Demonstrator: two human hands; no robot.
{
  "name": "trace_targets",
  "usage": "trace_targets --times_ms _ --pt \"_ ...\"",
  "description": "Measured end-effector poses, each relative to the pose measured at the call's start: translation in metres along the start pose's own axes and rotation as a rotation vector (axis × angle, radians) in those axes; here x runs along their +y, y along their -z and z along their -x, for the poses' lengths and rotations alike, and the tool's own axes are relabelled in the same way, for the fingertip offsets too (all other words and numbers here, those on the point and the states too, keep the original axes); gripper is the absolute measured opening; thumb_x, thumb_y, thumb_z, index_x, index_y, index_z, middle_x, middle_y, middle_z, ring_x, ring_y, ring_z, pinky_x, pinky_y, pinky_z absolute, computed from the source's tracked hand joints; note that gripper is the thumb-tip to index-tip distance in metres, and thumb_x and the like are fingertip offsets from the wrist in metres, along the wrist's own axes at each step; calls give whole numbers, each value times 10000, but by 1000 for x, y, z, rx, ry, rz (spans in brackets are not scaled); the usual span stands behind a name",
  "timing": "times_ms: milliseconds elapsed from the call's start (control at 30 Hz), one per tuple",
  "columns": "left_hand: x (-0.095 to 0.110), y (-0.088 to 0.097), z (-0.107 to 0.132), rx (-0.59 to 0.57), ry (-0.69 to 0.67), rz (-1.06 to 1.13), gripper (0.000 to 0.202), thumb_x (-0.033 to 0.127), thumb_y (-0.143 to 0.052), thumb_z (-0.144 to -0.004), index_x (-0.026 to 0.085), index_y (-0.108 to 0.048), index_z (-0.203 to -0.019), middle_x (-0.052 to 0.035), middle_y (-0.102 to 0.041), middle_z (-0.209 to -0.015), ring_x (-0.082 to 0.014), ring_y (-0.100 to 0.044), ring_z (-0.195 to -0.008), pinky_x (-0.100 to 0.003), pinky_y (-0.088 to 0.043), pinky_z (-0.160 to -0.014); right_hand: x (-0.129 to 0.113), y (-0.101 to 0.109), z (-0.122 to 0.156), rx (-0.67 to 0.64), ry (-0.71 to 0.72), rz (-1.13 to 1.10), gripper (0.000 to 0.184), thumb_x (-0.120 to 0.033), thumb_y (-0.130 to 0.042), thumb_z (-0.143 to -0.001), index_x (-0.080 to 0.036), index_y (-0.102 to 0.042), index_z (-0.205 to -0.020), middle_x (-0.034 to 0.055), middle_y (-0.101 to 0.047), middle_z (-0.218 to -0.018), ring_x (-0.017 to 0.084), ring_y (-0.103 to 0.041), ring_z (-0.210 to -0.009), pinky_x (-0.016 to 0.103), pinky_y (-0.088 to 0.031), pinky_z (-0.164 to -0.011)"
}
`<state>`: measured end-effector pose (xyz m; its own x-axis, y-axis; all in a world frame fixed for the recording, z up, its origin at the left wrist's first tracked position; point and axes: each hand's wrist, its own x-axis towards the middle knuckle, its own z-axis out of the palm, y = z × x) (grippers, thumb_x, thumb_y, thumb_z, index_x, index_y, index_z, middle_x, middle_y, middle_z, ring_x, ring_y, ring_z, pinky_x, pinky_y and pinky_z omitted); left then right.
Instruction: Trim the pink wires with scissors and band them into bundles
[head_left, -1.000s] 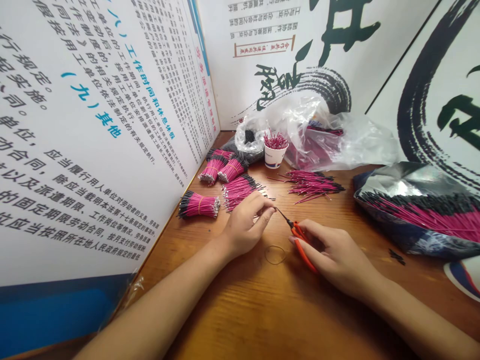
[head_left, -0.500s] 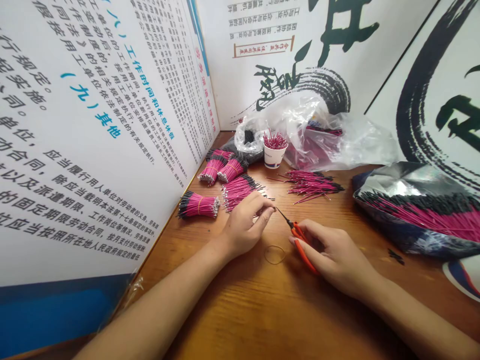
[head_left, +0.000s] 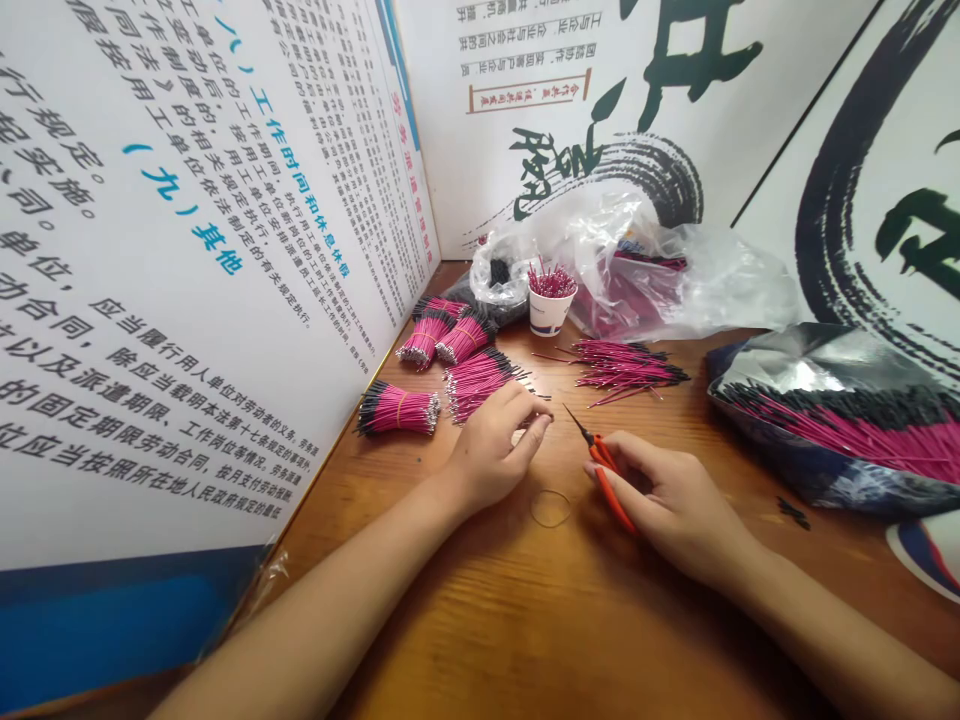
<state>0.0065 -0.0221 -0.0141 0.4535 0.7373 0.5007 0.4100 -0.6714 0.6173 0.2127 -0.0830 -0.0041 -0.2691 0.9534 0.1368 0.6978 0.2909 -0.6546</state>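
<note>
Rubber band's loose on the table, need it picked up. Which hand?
Left, probably: the left hand holds no tool and sits beside the rubber band, while the right hand grips the orange-handled snips.

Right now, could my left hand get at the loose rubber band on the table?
Probably yes. The left hand sits right beside the rubber band, with only bare wooden table between them. The orange-handled scissors in the right hand are on the band's far side, not in the way.

The right hand [head_left: 675,500] covers most of the handles of the orange snips [head_left: 609,482]. Whether the left hand [head_left: 491,450] pinches anything at its fingertips is too small to tell. The frame's right edge cuts off the foil bag [head_left: 832,420] and a white-and-blue object [head_left: 930,550].
</note>
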Motion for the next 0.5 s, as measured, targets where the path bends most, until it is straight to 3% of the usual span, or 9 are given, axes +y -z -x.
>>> trace_targets --times_ms 300,500 --pt "-10 -16 -29 70 -273 -328 182 213 -435 -966 165 -595 -894 -59 -606 -864 -184 -522 -831 -329 -414 -780 20 -6 -14 134 -52 -73 229 -391 -497 -937 -201 -560 -827 -27 -531 -638 133 -480 -574 248 -375 -555" --pt "-24 -14 -43 147 -238 -89 150 195 -449 -968 169 -581 -903 -44 -572 -865 -146 -548 -816 -275 -455 -742 34 0 -36 201 71 110 188 -371 -500 -921 -201 -548 -856 -24 -557 -641 138 -497 -554 257 -376 -559"
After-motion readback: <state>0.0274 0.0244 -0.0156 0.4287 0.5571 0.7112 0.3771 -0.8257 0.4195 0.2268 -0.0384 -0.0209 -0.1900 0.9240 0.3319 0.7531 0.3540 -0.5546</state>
